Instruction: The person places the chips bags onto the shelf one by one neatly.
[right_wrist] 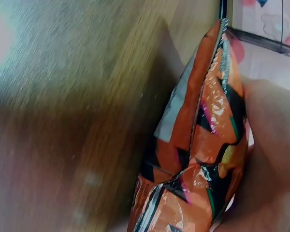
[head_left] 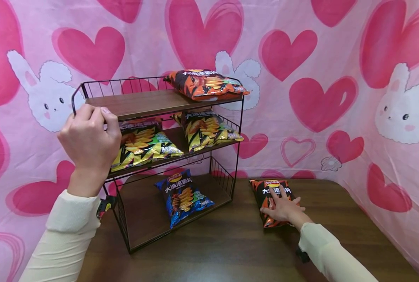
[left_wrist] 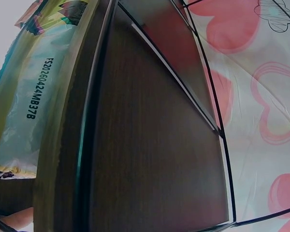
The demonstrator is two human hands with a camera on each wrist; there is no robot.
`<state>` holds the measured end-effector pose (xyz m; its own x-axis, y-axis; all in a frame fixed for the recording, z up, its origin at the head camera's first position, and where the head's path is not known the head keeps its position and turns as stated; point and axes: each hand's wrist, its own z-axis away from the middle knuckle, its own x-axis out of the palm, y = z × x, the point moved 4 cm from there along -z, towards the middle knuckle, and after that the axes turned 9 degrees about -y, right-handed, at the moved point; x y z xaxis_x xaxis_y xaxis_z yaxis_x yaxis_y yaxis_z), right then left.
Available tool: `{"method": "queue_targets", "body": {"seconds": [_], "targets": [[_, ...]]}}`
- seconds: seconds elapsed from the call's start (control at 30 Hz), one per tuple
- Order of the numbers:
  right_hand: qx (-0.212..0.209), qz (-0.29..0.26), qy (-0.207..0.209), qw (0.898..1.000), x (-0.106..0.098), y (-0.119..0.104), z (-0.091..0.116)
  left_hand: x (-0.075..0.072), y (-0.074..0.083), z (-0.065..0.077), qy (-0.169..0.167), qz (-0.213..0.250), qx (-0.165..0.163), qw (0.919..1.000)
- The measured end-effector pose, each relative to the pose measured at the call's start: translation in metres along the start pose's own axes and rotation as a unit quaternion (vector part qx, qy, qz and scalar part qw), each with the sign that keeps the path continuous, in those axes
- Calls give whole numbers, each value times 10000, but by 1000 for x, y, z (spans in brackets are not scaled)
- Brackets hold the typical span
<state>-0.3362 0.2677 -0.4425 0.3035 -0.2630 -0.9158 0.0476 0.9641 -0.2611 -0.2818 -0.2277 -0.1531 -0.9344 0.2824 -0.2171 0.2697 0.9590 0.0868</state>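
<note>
My left hand [head_left: 91, 143] is curled at the front left corner of a three-tier shelf rack [head_left: 135, 102], gripping its frame; the fingertips are hidden in the head view. In the left wrist view a bit of finger [left_wrist: 20, 218] shows beside a dark rod, below a chip bag [left_wrist: 31, 104]. On the table to the right, my right hand [head_left: 282, 207] lies with spread fingers over an orange and black bag of potato chips [head_left: 270, 222]. From the right wrist, the same bag [right_wrist: 208, 130] appears between the hand [right_wrist: 273, 150] and the wooden tabletop.
Another orange chip bag [head_left: 209, 84] lies on the top tier. Two yellow chip bags [head_left: 144, 143] [head_left: 209, 129] sit on the middle tier, and a blue chip bag [head_left: 185, 197] on the bottom one. Behind the table [head_left: 216, 246] hangs a pink heart-patterned cloth [head_left: 322, 103].
</note>
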Motion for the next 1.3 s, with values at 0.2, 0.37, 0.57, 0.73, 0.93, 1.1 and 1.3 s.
{"method": "queue_targets", "body": {"seconds": [0.2, 0.37, 0.57, 0.73, 0.93, 1.1, 1.3], "targets": [[-201, -98, 31, 9997, -2, 11, -4, 1, 2, -2, -41, 3, 3, 10000], [-380, -38, -5, 9993, -4, 14, -4, 1, 2, -3, -11, -33, -9, 10000], [-443, -77, -159, 9989, -8, 14, -3, 0, 2, -3, 3, -18, 2, 10000], [-463, -113, -122, 9988, -11, 15, -5, -1, 2, -3, 3, -22, -12, 10000], [-470, -171, 79, 9987, -13, 18, -8, -1, 1, -2, 8, -32, -25, 10000], [-538, -190, 262, 9980, -12, 18, -8, -1, 0, 0, 0, -63, -5, 10000], [-708, -119, 527, 9960, -15, 16, -5, -1, 0, 1, -44, -61, -2, 10000]]}}
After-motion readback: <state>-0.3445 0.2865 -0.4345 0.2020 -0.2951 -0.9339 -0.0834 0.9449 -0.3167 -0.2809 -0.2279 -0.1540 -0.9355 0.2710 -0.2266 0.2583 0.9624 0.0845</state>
